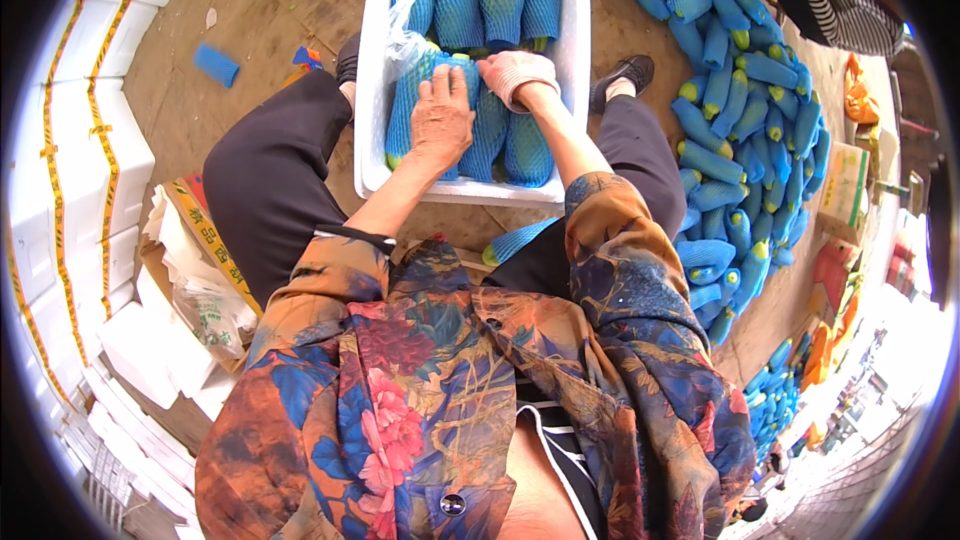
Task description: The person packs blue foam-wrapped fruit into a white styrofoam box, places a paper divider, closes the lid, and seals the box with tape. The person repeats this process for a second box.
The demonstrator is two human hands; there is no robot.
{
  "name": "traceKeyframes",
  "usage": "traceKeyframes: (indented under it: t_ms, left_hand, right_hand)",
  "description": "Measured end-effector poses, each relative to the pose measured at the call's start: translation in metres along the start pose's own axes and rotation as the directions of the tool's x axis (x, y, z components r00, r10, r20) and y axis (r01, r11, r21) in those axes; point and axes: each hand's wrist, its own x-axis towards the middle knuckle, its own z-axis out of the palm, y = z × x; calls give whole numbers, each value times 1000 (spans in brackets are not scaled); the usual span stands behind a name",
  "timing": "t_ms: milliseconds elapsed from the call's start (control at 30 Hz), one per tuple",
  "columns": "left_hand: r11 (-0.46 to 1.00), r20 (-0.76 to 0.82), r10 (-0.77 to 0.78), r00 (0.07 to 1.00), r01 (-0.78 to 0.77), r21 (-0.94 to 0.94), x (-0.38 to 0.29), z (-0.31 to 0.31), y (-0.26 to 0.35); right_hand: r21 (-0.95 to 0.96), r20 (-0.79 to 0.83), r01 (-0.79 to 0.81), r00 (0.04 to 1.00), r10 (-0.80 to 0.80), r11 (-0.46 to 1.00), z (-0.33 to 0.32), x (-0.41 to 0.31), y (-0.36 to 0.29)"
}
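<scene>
Between my knees stands a white foam box (366, 131) with green vegetables, perhaps zucchini, in blue foam net sleeves. Several sleeved vegetables (459, 0) lie side by side in the far half; others (529, 146) lie in the near half. My left hand (442, 116), bare, rests flat on the near row at the left, its fingers stretched forward. My right hand (517, 75) wears a pinkish knitted glove and bends over the far ends of the near row; its fingertips are hidden. Clear plastic film (405, 34) hangs inside the box's left wall.
A large pile of sleeved vegetables (750, 120) covers the floor at right. White foam boxes (124, 135) with yellow tape are stacked at left, near an opened carton (202, 240). A loose blue sleeve (217, 65) lies on the floor. Another person (855, 4) is at the upper right.
</scene>
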Motion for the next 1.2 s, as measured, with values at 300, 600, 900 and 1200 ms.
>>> traceKeyframes:
  t_ms: [300,600,900,1200]
  left_hand:
    - [990,-68,28,997,-18,140,8,32,4]
    - [992,-158,-85,984,99,82,6,53,7]
    - [978,64,-152,986,159,-132,5,-101,6]
    - [861,-622,-491,609,450,-239,-139,-255,-241]
  right_hand:
    - [27,-778,199,619,-105,980,-11,-57,14]
    - [-201,-680,182,682,-270,963,45,-58,8]
    - [-348,-566,49,785,-252,936,63,-36,10]
    - [-267,-775,111,565,-282,957,26,-54,-24]
